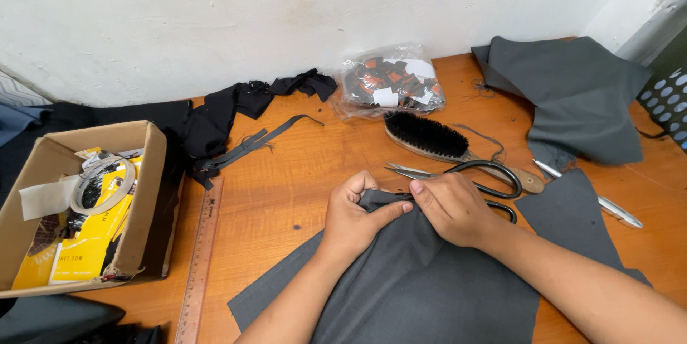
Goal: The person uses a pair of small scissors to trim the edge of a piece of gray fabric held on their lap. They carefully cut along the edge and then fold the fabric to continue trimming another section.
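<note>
A dark grey piece of fabric lies on the wooden table in front of me. My left hand pinches its far edge between thumb and fingers. My right hand grips the same folded edge just to the right, the two hands nearly touching. Large black-handled scissors lie right behind my right hand, blades pointing left.
A black-bristled brush and a clear bag of small labels sit behind the scissors. More grey fabric is piled at the back right. A wooden ruler and an open cardboard box are at the left. A silver pen lies right.
</note>
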